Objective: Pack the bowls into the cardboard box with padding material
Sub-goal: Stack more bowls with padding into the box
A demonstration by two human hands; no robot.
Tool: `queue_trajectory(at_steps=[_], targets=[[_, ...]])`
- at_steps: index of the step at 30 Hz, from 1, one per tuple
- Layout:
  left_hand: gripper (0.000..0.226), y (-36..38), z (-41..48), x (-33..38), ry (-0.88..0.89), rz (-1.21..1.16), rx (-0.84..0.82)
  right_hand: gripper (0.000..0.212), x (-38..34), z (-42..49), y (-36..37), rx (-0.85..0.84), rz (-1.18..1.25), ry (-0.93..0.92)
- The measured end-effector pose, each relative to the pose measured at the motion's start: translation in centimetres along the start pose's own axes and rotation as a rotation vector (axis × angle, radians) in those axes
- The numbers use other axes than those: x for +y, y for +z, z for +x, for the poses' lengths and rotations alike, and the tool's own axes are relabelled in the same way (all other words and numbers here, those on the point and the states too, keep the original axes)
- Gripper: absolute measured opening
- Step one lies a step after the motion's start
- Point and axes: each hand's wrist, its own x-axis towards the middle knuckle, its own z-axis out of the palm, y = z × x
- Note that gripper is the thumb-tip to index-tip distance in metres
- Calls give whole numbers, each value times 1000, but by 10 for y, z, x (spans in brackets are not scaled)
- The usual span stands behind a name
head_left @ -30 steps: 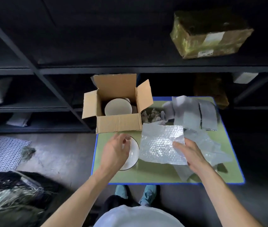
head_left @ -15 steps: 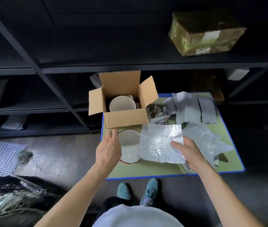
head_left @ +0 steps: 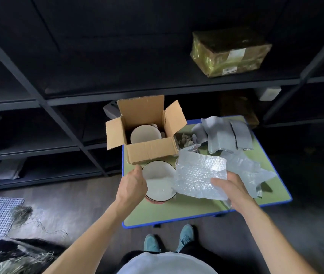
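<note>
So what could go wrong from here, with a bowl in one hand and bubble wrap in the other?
The left hand grips the bowl by one side only; it could slip and crack.
If it goes into the cardboard box before the bubble wrap in the right hand is round it, it may knock the bowl already inside.
The box sits at the table corner; a nudge might tip it off.
</note>
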Motion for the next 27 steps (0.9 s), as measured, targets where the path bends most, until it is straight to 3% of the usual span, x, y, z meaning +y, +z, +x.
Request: queue_trajectory(at_steps=[3, 6, 14, 18, 20, 23, 27], targets=[[10, -10, -2, 0, 6, -68, 6, 25, -4, -3, -4, 59, -12, -7], [25, -21, -4, 3, 16, -115, -30, 15, -5, -4, -8, 104, -66, -10], [16, -42, -8, 51, 158, -267, -101, 11, -8, -17, 2, 0, -146, 10], [13, -38, -8, 74, 179, -369, -141, 28, -9, -16, 10, -101, -181, -15], [13, -35, -8, 79, 190, -369, -148, 19, -13, -24, 12, -160, -91, -49], [16, -28, -6, 81, 192, -325, -156, 31, -15, -27, 12, -174, 79, -30], [16, -27, -6, 85, 207, -362, -199, 30, -13, -28, 9, -189, 212, 14]])
